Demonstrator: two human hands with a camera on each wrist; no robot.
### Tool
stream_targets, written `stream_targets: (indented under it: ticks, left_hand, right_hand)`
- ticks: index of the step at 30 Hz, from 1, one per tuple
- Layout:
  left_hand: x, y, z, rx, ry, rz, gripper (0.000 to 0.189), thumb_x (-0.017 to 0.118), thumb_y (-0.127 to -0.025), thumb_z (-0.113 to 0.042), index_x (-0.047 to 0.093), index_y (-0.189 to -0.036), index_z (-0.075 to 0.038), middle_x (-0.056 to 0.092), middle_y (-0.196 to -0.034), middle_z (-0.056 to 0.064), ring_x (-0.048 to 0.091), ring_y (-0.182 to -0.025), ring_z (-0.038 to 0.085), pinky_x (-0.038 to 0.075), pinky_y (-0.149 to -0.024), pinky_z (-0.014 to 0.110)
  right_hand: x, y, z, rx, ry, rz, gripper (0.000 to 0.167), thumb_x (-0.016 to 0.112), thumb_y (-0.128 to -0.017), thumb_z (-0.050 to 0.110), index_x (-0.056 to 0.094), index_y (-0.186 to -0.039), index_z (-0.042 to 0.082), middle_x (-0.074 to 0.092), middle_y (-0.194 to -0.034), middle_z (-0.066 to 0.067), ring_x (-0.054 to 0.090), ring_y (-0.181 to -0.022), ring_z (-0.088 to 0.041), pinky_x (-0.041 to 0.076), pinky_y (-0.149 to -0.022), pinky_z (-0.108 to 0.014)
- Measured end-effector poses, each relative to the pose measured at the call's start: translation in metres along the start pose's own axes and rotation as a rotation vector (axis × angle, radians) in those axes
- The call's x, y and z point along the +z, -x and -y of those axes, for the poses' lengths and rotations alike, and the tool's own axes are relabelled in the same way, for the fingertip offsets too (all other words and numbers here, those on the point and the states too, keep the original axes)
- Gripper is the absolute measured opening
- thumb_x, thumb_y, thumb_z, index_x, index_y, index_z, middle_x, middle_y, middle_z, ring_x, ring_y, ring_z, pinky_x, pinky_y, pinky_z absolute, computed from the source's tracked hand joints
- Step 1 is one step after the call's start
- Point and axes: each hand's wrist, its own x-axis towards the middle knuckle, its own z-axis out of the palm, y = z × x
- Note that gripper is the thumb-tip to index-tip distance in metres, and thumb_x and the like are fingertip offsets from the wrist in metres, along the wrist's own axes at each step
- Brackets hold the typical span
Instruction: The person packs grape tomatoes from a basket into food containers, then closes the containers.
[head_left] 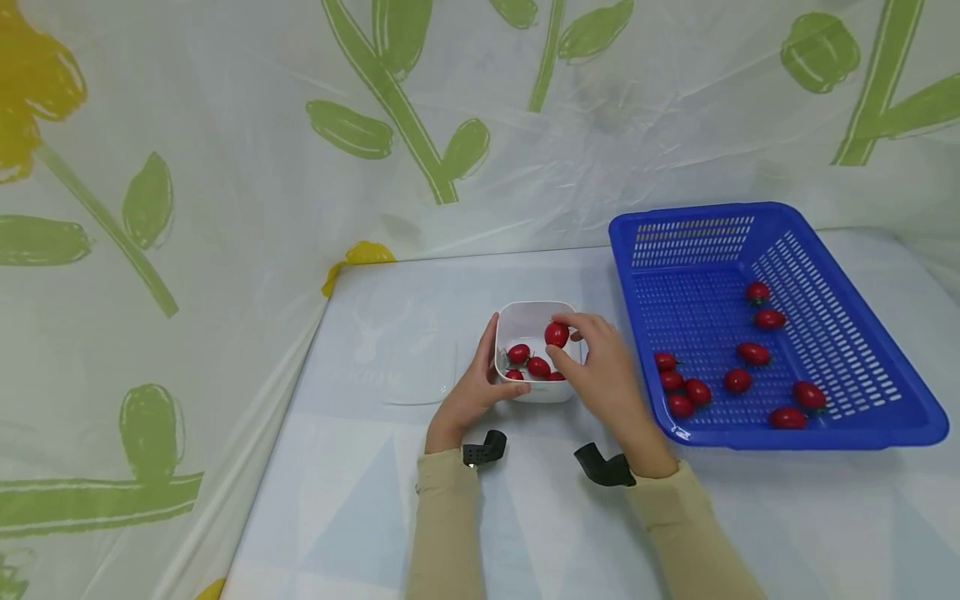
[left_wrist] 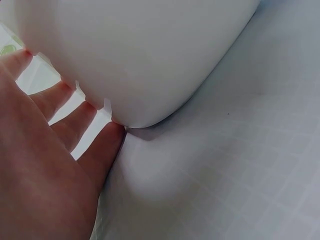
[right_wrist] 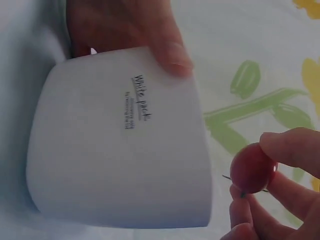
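A white square plastic container (head_left: 543, 392) stands on the table, with several cherry tomatoes (head_left: 538, 367) inside. My left hand (head_left: 474, 393) grips its left side, thumb at the front rim. In the left wrist view the fingers (left_wrist: 71, 131) lie spread against the container's side wall. Over the right part of the opening, my right hand (head_left: 609, 375) pinches one red cherry tomato (head_left: 557, 335) between thumb and fingers. The right wrist view shows that tomato with a thin green stem, beside the container's front, which bears the handwritten words "White pack".
A blue perforated basket (head_left: 847, 435) sits to the right, with several loose cherry tomatoes (head_left: 753, 353) on its floor. Left of the container, a transparent lid (head_left: 420, 379) lies flat on the pale tablecloth. A leaf-patterned curtain (head_left: 247, 167) hangs at the back and left.
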Motion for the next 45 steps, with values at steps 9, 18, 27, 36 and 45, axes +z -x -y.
stream_targets:
  ticks: [9, 18, 27, 36, 45]
  left_hand:
    - [0.004, 0.006, -0.018, 0.012, 0.0, 0.015, 0.099, 0.07, -0.074, -0.011, 0.002, -0.144, -0.031, 0.005, -0.149, -0.004, 0.007, -0.135, 0.02, 0.018, -0.104, 0.048]
    - [0.004, 0.005, -0.019, 0.005, -0.022, 0.01, 0.099, 0.071, -0.074, -0.014, 0.003, -0.143, -0.033, 0.004, -0.149, -0.003, 0.006, -0.135, 0.02, 0.018, -0.104, 0.046]
    - [0.003, 0.004, -0.019, -0.005, -0.013, 0.013, 0.099, 0.071, -0.074, -0.013, 0.002, -0.143, -0.033, 0.003, -0.149, -0.005, 0.006, -0.135, 0.019, 0.016, -0.104, 0.047]
    - [0.003, 0.002, -0.02, -0.017, -0.022, 0.003, 0.1, 0.072, -0.073, -0.015, 0.003, -0.143, -0.033, 0.004, -0.149, -0.008, 0.007, -0.135, 0.019, 0.019, -0.103, 0.047]
    - [0.003, 0.004, -0.017, 0.001, -0.022, 0.003, 0.099, 0.072, -0.074, -0.017, 0.002, -0.143, -0.031, 0.003, -0.149, -0.006, 0.004, -0.135, 0.02, 0.018, -0.103, 0.049]
  right_hand:
    - [0.011, 0.0, -0.013, 0.026, 0.085, -0.021, 0.039, 0.067, -0.078, 0.016, 0.058, -0.116, 0.013, 0.052, -0.115, -0.009, 0.041, -0.105, -0.026, 0.041, -0.081, -0.043]
    - [0.019, -0.002, -0.024, -0.018, 0.139, -0.023, 0.03, 0.067, -0.077, 0.012, 0.063, -0.107, 0.011, 0.052, -0.116, -0.008, 0.037, -0.109, -0.028, 0.04, -0.084, -0.045]
    - [0.02, -0.003, -0.024, -0.008, 0.121, 0.001, 0.024, 0.064, -0.075, 0.006, 0.066, -0.099, 0.01, 0.048, -0.118, -0.006, 0.034, -0.11, -0.028, 0.037, -0.088, -0.046]
    - [0.023, -0.004, -0.028, -0.004, 0.119, -0.001, 0.022, 0.066, -0.077, 0.009, 0.066, -0.099, 0.012, 0.049, -0.119, -0.006, 0.034, -0.111, -0.027, 0.037, -0.088, -0.045]
    - [0.023, -0.003, -0.024, -0.052, 0.048, -0.087, 0.016, 0.062, -0.081, 0.012, 0.067, -0.096, 0.01, 0.054, -0.113, -0.006, 0.037, -0.109, -0.026, 0.034, -0.088, -0.043]
